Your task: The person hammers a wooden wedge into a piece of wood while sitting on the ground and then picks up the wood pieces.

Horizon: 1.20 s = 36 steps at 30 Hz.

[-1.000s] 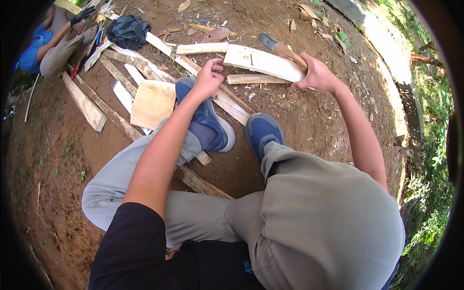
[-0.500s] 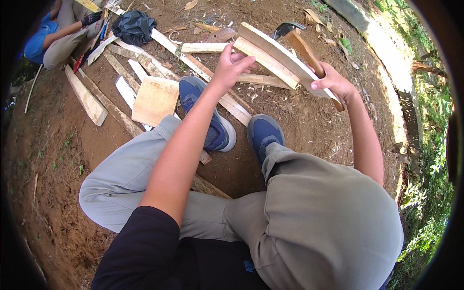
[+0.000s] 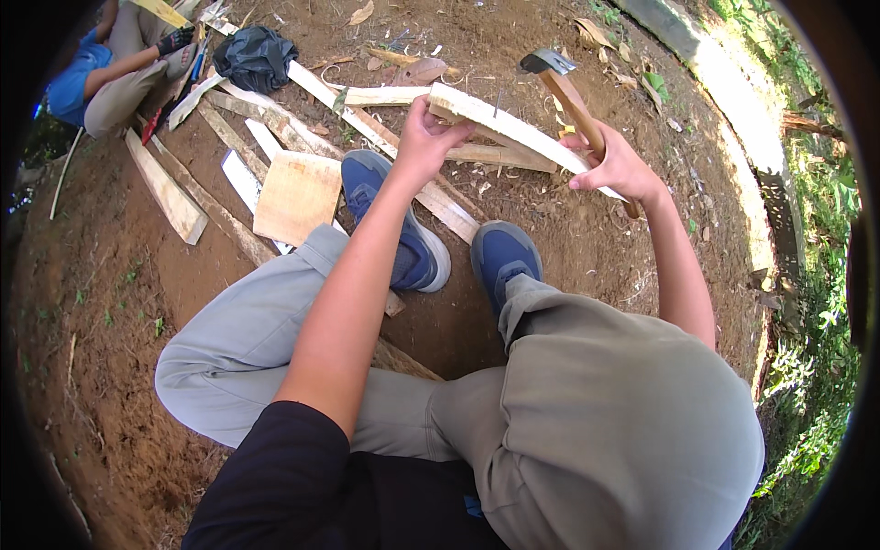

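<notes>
My left hand [image 3: 425, 145] is closed round the left end of a pale wooden plank [image 3: 522, 136], held off the ground beyond my shoes. A second strip of wood lies against its underside, partly hidden by the plank and my fingers. From the plank's upper face a thin nail [image 3: 498, 103] sticks up. My right hand [image 3: 621, 165] grips the plank's right end and, together with it, a hammer [image 3: 579, 115] with a brown wooden handle and a dark metal head. The hammer points up and away, its head clear of the plank.
Several wooden strips lie on the brown soil, with a square wood block [image 3: 297, 194] left of my blue shoes [image 3: 507, 261]. A black plastic bag [image 3: 254, 57] sits farther off. At upper left another person [image 3: 115, 69] sits near a red-handled tool. A concrete edge [image 3: 701, 69] runs along the right.
The plank and strip have turned, and my left hand has shifted from the strip to the plank's end. The nail now shows. My right hand moved slightly left with the hammer.
</notes>
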Available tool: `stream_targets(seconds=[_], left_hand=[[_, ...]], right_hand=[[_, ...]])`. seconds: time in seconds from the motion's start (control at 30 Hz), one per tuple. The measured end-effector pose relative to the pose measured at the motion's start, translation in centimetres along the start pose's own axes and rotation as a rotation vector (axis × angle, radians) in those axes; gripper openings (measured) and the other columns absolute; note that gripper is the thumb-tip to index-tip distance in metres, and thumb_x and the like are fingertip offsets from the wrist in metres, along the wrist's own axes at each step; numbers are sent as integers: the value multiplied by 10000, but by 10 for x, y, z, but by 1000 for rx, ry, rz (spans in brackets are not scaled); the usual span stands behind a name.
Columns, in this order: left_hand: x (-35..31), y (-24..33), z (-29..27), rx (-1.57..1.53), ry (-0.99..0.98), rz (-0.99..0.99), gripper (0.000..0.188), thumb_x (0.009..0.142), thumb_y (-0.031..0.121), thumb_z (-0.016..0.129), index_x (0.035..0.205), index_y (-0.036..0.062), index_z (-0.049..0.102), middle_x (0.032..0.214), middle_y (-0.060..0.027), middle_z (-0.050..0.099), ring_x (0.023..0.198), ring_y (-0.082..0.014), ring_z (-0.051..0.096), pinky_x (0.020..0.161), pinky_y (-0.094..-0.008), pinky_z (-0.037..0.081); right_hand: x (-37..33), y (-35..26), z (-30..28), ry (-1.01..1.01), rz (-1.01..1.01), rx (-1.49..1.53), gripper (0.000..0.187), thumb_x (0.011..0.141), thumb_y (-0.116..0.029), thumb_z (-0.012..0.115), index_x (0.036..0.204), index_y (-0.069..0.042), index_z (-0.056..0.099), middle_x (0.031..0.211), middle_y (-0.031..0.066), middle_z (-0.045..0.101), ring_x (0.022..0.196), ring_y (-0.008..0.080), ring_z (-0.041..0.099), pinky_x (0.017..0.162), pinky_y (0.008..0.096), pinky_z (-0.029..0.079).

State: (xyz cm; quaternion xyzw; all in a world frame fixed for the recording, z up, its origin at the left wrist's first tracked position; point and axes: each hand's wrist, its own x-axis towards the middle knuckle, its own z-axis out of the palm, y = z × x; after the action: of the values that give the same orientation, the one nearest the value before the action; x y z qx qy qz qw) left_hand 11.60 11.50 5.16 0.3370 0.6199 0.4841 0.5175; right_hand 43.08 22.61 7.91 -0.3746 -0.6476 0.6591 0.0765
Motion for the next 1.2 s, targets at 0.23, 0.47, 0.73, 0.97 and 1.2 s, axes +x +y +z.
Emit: stream_targets(seconds=[0.23, 0.47, 0.73, 0.97, 1.2], left_hand=[[-1, 3, -28, 266, 63, -14, 507, 942, -15, 662, 1420, 44, 502, 1285, -93, 664, 1176, -187, 659, 849, -349, 598], [-7, 21, -42, 55, 99, -376, 577, 1043, 390, 617, 1461, 26, 460, 1273, -180, 640, 853, -202, 734, 678, -321, 606], [-9, -37, -25, 358, 142, -275, 585, 912, 249, 793, 1356, 10, 497, 1022, -103, 661, 739, -161, 644, 589, -312, 535], [-3, -49, -32, 435, 162, -231, 584, 862, 245, 820, 1326, -8, 574, 1026, -86, 663, 866, -163, 642, 736, -317, 548], [-2, -50, -35, 383, 144, -261, 578, 870, 267, 815, 1316, -27, 595, 1035, -90, 682, 905, -163, 647, 796, -312, 542]], right_hand=[[0, -24, -2, 94, -29, -475, 798, 593, -271, 933, 1264, -45, 565, 1068, 138, 697, 955, 248, 669, 836, 385, 523], [24, -14, 5, 153, -16, -783, 785, 618, -332, 939, 1250, -66, 556, 1012, 221, 718, 965, 401, 706, 845, 473, 547], [28, 26, 23, 161, -108, -852, 774, 684, -361, 921, 1296, -103, 524, 1115, 175, 734, 1041, 381, 704, 873, 493, 557], [32, 20, 18, 96, -102, -882, 772, 689, -340, 923, 1300, -95, 521, 1211, 162, 711, 1103, 373, 686, 901, 486, 555], [33, 18, 18, 99, -56, -830, 805, 667, -317, 938, 1319, -78, 532, 1203, 165, 716, 1108, 372, 686, 916, 481, 559]])
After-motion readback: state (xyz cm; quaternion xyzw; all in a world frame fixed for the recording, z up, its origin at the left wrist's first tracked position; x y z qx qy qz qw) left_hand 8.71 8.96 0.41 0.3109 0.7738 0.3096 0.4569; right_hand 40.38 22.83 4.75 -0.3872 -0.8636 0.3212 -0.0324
